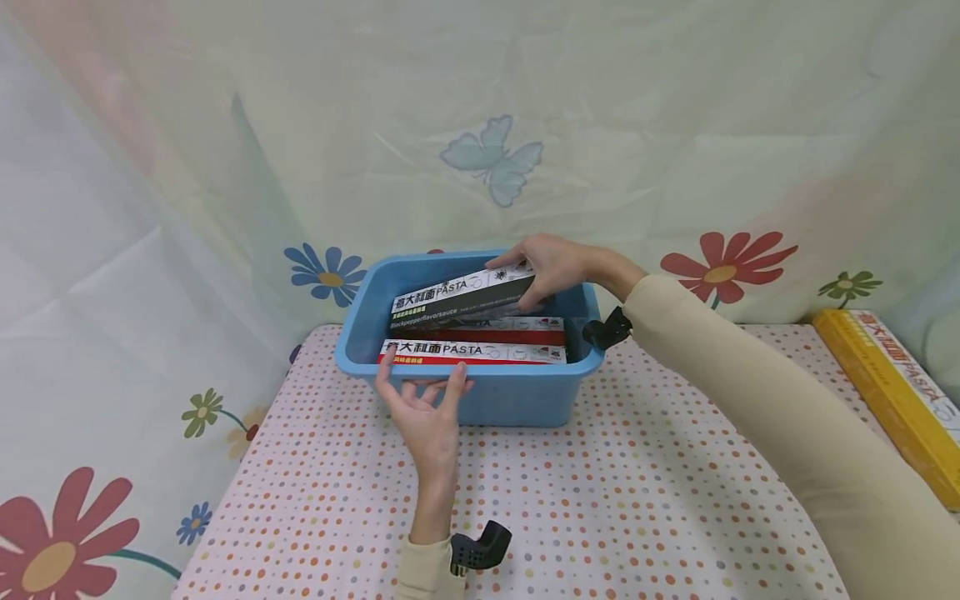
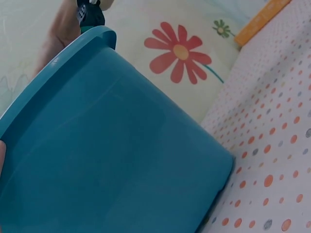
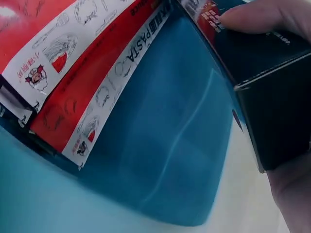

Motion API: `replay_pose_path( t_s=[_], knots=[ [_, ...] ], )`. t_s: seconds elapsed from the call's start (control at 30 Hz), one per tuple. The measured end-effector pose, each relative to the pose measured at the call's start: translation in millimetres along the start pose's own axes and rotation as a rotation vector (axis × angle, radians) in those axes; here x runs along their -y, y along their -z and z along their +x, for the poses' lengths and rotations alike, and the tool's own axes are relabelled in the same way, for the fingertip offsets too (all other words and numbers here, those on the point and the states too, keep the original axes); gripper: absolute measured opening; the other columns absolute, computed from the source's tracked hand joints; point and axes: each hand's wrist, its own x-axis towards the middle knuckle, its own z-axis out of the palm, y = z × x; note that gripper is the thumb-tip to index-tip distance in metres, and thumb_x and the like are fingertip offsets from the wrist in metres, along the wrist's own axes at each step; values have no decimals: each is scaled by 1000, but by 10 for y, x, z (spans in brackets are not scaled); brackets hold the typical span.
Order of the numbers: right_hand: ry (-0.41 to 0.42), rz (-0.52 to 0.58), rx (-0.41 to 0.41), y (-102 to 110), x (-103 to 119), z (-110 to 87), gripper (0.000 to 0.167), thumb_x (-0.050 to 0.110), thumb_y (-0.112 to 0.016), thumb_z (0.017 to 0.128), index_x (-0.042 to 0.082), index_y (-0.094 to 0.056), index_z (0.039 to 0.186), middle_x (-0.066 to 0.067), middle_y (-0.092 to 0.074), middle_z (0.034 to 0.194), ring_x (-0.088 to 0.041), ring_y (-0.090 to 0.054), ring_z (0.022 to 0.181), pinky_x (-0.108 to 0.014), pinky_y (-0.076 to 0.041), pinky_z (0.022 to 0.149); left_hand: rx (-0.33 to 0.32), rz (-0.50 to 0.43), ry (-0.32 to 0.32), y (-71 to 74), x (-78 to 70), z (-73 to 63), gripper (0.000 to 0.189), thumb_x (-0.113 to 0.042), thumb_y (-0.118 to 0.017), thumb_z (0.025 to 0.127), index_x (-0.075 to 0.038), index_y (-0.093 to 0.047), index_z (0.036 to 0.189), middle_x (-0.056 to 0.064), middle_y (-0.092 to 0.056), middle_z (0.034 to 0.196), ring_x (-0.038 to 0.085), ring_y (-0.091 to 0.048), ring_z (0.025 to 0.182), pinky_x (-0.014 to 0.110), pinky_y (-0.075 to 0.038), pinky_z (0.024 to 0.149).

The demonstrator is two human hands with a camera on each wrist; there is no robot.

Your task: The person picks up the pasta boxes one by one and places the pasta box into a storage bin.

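Observation:
My right hand (image 1: 553,265) grips the right end of a black pasta box (image 1: 461,300), thumb on its near side and fingers over the far edge. The box lies tilted inside a blue plastic bin (image 1: 517,400), its right end higher than its left. In front of it in the bin are two red pasta boxes, the nearer one (image 1: 480,352) along the front wall and the other (image 1: 495,336) behind it. My left hand (image 1: 426,421) holds the bin's front rim, with some fingers bent beneath the lip. In the right wrist view, bare bin floor shows beside the red boxes.
A yellow pasta box (image 1: 892,400) lies at the table's right edge. The bin stands on a dotted tablecloth (image 1: 600,500), close to a flowered curtain (image 1: 600,125) at the back. Black wrist cameras (image 1: 482,547) sit on both forearms.

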Motion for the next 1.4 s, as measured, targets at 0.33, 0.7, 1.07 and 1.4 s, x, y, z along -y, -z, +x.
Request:
replay_pose_path(
  t_s=[0.33, 0.7, 1.07, 1.4],
  knots=[
    [13, 24, 29, 9, -63, 23, 77, 0, -83, 79, 0, -54, 150, -19, -71, 129, -12, -49, 60, -27, -41, 57, -2, -12, -10, 6, -5, 8, 89, 3, -78, 91, -16, -23, 160, 40, -46, 139, 25, -73, 87, 42, -70, 77],
    [-68, 51, 43, -2, -154, -20, 79, 10, -90, 80, 2, -54, 151, -19, -53, 154, -28, -61, 113, -39, -53, 83, 2, -13, -11, -16, 4, -13, 89, 3, -79, 91, -15, -24, 159, 41, -46, 137, 25, -72, 85, 43, -70, 77],
    [-56, 205, 89, -19, -256, -44, 77, -3, -84, 84, -9, -47, 151, -26, -48, 155, -41, -44, 147, -53, -42, 122, 0, -12, -3, -19, 29, -20, 90, 4, -79, 90, -14, -23, 159, 41, -47, 134, 26, -72, 84, 43, -70, 76],
    [59, 251, 13, 42, -123, -209, 68, 0, -79, 91, -7, -49, 151, -24, -51, 153, -39, -48, 144, -58, -42, 122, -9, -25, 2, 2, 29, 16, 91, 4, -79, 90, -14, -24, 159, 41, -48, 133, 25, -71, 83, 44, -70, 76]
  ],
)
